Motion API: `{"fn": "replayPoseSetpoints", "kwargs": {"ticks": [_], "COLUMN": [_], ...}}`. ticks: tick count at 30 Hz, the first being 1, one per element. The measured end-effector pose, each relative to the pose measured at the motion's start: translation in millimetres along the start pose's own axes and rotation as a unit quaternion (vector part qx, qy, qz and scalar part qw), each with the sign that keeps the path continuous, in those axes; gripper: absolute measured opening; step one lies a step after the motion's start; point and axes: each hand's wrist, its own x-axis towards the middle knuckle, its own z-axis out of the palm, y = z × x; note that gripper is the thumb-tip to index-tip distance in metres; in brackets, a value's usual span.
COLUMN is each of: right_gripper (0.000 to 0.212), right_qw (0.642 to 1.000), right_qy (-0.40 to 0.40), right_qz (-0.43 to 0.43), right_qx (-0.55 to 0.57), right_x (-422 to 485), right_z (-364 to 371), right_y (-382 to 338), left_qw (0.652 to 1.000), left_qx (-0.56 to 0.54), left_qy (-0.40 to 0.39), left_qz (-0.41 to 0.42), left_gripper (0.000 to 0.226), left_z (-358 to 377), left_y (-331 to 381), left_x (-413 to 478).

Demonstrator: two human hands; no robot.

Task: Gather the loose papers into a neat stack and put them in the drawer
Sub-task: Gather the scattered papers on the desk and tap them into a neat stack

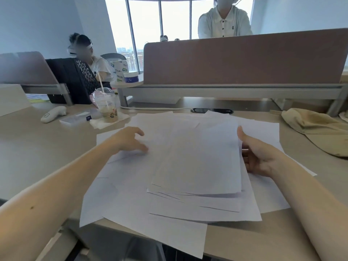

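Several loose white papers [143, 196] lie spread and overlapping on the beige desk [33, 147], some hanging over its front edge. A partly gathered pile [199, 162] sits on top of them, slightly raised on the right. My right hand [254, 155] holds that pile by its right edge, thumb on top and fingers underneath. My left hand [130, 140] rests with relaxed, slightly bent fingers on the sheets at the left side. No drawer is in view.
A plastic drink cup with a straw [106, 104] stands on a napkin at the back left, beside a white controller [53, 113] and a flat box [77, 117]. A beige cap [316, 129] lies at the right. A brown partition [244, 59] closes the back; people sit beyond.
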Motion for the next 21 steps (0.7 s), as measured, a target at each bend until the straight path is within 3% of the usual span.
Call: {"fn": "replayPoseSetpoints", "kwargs": {"ticks": [2, 9, 12, 16, 19, 21], "right_gripper": [0.070, 0.027, 0.023, 0.018, 0.016, 0.016], "right_qw": [1.000, 0.995, 0.992, 0.990, 0.988, 0.985], "right_qy": [-0.006, 0.026, 0.037, 0.072, 0.069, 0.061], "right_qz": [0.009, 0.009, 0.001, -0.014, -0.009, -0.006], "right_qx": [-0.001, -0.097, -0.120, -0.117, -0.141, -0.159], "right_x": [0, 3, 2, 2, 3, 4], "right_z": [-1, 10, 7, -1, 0, 3], "right_y": [0, 8, 8, 0, 2, 5], "left_qw": [0.992, 0.966, 0.944, 0.910, 0.933, 0.951], "left_qx": [0.121, 0.238, 0.315, 0.386, 0.312, 0.257], "left_qy": [-0.048, -0.085, -0.030, 0.108, 0.158, 0.152], "left_qz": [0.002, 0.061, 0.091, 0.106, 0.083, 0.082], "left_gripper": [0.074, 0.080, 0.065, 0.026, 0.026, 0.031], "left_z": [-2, -2, 4, 16, 14, 12], "left_y": [-9, -1, -1, -6, -9, -10], "left_x": [2, 9, 7, 6, 11, 13]}}
